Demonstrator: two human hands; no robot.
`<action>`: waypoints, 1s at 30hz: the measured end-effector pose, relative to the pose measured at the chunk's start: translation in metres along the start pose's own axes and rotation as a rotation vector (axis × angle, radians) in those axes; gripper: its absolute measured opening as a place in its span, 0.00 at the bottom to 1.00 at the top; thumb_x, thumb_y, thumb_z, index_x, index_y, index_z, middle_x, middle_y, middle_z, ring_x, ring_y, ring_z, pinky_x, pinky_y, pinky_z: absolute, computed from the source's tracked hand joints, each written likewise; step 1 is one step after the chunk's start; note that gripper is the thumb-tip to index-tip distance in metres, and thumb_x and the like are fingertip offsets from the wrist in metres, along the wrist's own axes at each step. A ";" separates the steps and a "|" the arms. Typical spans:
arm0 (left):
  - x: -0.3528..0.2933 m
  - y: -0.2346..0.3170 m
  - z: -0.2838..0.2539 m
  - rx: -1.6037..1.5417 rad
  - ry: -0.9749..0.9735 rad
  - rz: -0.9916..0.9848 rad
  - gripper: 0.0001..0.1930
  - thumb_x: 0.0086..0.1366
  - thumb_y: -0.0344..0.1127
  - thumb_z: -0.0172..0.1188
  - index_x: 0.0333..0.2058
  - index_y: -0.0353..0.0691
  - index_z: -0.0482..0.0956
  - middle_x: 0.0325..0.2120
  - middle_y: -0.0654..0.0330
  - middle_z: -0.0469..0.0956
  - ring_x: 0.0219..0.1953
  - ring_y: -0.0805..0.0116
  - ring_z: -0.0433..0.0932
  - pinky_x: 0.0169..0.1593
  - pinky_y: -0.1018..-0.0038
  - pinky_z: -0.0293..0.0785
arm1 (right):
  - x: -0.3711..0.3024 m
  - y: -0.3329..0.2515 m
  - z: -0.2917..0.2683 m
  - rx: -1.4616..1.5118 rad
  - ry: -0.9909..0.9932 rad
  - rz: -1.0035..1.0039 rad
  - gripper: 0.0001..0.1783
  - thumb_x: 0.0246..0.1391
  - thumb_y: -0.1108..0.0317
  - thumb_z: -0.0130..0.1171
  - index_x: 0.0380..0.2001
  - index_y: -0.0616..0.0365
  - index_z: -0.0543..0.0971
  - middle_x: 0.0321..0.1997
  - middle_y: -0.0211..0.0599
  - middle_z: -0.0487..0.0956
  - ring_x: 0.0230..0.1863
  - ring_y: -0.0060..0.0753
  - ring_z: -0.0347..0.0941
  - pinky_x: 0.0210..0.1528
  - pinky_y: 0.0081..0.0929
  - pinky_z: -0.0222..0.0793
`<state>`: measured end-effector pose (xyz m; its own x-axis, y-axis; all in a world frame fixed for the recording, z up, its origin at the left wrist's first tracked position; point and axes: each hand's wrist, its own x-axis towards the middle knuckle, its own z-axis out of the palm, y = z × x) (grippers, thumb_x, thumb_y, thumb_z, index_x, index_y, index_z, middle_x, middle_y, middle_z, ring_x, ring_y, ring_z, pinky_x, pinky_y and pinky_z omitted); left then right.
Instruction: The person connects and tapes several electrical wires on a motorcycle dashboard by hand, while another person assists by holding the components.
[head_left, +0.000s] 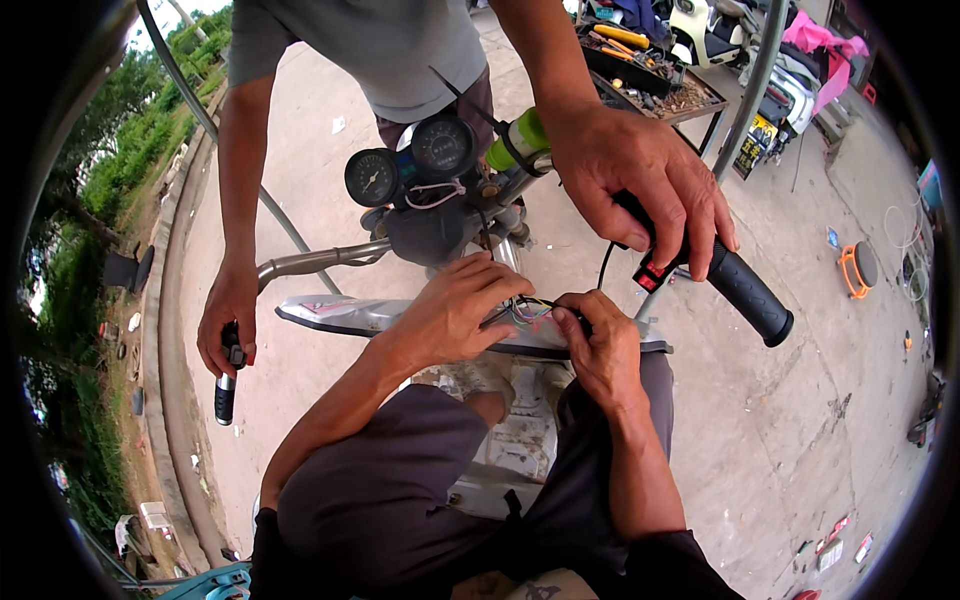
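My left hand [455, 305] and my right hand [600, 345] meet over a bundle of thin coloured wires [528, 308] under the motorbike's handlebar. Both pinch the wires with their fingertips. A silver panel [340, 315] lies just below the wires. Two round black gauges [410, 160] sit above on the handlebar. Another person stands in front and holds both black grips: one hand on the grip at the right [745, 290], beside a red switch [650, 278], the other hand on the grip at the left [226, 385].
A tool tray [650, 75] with several tools stands at the back right next to parked scooters [790, 80]. An orange round object [857, 268] lies on the concrete at right. Grass and a kerb run along the left. My knees frame the bike's body below.
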<state>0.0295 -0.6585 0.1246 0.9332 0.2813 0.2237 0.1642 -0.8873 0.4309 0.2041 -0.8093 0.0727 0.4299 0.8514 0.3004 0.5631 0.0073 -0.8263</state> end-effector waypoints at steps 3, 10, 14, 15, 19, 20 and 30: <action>-0.002 0.002 -0.004 0.000 -0.017 0.057 0.27 0.50 0.30 0.75 0.50 0.42 0.78 0.52 0.56 0.79 0.56 0.51 0.76 0.65 0.56 0.69 | 0.003 -0.001 -0.001 0.016 -0.026 0.029 0.08 0.61 0.65 0.64 0.39 0.57 0.84 0.37 0.42 0.83 0.36 0.53 0.82 0.39 0.42 0.76; -0.010 -0.017 -0.003 -0.030 -0.020 0.081 0.15 0.58 0.25 0.67 0.45 0.38 0.79 0.50 0.57 0.81 0.52 0.50 0.79 0.56 0.59 0.77 | 0.011 -0.001 0.003 0.077 -0.170 0.190 0.10 0.59 0.64 0.65 0.37 0.60 0.85 0.36 0.46 0.85 0.36 0.51 0.82 0.40 0.41 0.75; -0.010 -0.015 -0.002 -0.145 0.030 -0.051 0.11 0.63 0.23 0.62 0.45 0.36 0.78 0.46 0.55 0.83 0.47 0.49 0.81 0.49 0.61 0.79 | 0.009 0.003 0.008 0.058 -0.141 0.116 0.10 0.58 0.65 0.65 0.38 0.59 0.86 0.35 0.44 0.84 0.35 0.51 0.81 0.40 0.41 0.75; -0.012 -0.018 0.000 -0.155 0.039 -0.110 0.11 0.64 0.23 0.62 0.45 0.36 0.78 0.45 0.54 0.83 0.46 0.49 0.82 0.48 0.62 0.79 | 0.009 0.003 0.009 0.039 -0.135 0.059 0.10 0.58 0.64 0.67 0.38 0.59 0.86 0.35 0.42 0.84 0.34 0.50 0.82 0.39 0.41 0.75; -0.009 -0.013 -0.002 -0.296 0.084 -0.303 0.10 0.65 0.25 0.63 0.45 0.36 0.78 0.39 0.52 0.83 0.44 0.49 0.83 0.47 0.63 0.78 | 0.008 -0.003 0.010 0.023 -0.195 -0.010 0.10 0.55 0.63 0.70 0.37 0.57 0.86 0.34 0.38 0.82 0.33 0.45 0.82 0.35 0.37 0.75; -0.008 -0.014 0.001 -0.300 0.086 -0.302 0.10 0.65 0.25 0.63 0.45 0.36 0.78 0.39 0.52 0.83 0.44 0.49 0.83 0.47 0.63 0.78 | 0.007 -0.004 0.013 0.019 -0.196 -0.009 0.10 0.55 0.63 0.70 0.37 0.57 0.86 0.34 0.38 0.82 0.33 0.45 0.82 0.35 0.37 0.75; -0.025 -0.032 -0.004 -0.082 0.086 -0.073 0.11 0.65 0.28 0.64 0.46 0.40 0.81 0.38 0.58 0.84 0.42 0.52 0.81 0.49 0.63 0.76 | 0.000 -0.014 0.042 0.232 -0.117 -0.082 0.10 0.57 0.65 0.71 0.35 0.61 0.84 0.31 0.36 0.80 0.29 0.34 0.78 0.34 0.31 0.72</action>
<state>-0.0002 -0.6362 0.1087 0.8882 0.3776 0.2616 0.2011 -0.8316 0.5177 0.1670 -0.7876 0.0640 0.2976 0.8977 0.3250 0.4103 0.1871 -0.8925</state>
